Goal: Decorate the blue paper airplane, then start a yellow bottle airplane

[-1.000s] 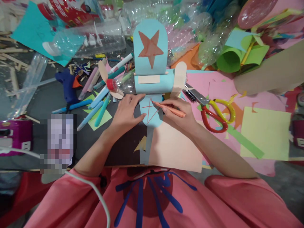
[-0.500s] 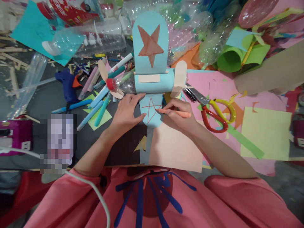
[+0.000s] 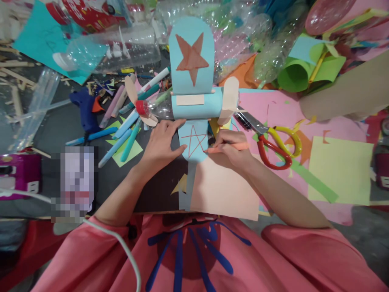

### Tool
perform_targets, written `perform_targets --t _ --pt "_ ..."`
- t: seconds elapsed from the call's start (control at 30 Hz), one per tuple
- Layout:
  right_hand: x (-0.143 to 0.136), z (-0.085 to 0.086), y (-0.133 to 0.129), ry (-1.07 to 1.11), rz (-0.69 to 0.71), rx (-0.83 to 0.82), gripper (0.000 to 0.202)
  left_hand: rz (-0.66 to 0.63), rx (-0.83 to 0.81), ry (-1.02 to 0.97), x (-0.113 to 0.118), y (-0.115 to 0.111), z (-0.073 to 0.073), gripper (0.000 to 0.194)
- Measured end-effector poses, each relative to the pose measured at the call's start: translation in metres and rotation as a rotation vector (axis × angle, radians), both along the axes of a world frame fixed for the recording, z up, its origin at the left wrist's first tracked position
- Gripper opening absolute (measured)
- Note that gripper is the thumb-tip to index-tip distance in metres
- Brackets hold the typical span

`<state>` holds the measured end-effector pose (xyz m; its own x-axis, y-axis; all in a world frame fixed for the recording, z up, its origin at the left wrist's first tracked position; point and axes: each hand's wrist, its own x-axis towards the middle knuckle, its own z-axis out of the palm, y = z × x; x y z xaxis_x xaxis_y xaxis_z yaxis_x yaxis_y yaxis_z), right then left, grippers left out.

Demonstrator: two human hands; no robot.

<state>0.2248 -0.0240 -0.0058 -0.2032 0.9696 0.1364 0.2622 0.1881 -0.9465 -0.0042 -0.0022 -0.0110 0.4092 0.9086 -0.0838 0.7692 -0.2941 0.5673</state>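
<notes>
A bottle plane wrapped in light blue paper (image 3: 197, 106) has a red cap (image 3: 141, 108) at its left end. Its upper wing (image 3: 182, 83) bears a filled brown-red star (image 3: 192, 54). On the lower wing (image 3: 186, 152) is a thin red star outline. My left hand (image 3: 164, 142) rests at that wing's left edge, fingers spread, thumb on the paper. In my right hand (image 3: 231, 147), an orange marker (image 3: 241, 146) is pinched, its tip at the wing's right edge by the outline's lower right point.
Scissors (image 3: 275, 148) lie on pink paper at the right. Several markers (image 3: 129, 121) and a blue glue gun (image 3: 85, 109) are at the left. Clear bottles (image 3: 115, 48) fill the back. A peach sheet (image 3: 226, 190) lies in front, and a white cable (image 3: 121, 243) crosses my left side.
My right hand has moved the marker tip down and slightly right. The red line now runs to the outline's lower right point. My left hand has stayed in place.
</notes>
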Motion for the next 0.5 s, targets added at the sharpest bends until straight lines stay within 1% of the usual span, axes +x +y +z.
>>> perform_targets --t 0.17,0.5 --pt "-0.0002 -0.0005 -0.0001 0.012 0.017 0.0 0.018 0.002 0.012 -0.004 -0.0004 0.0001 -0.0002 0.063" --pt "-0.0009 0.0044 -0.0001 0.005 0.038 -0.021 0.018 -0.001 0.014 -0.008 -0.0003 0.0002 0.0005 0.062"
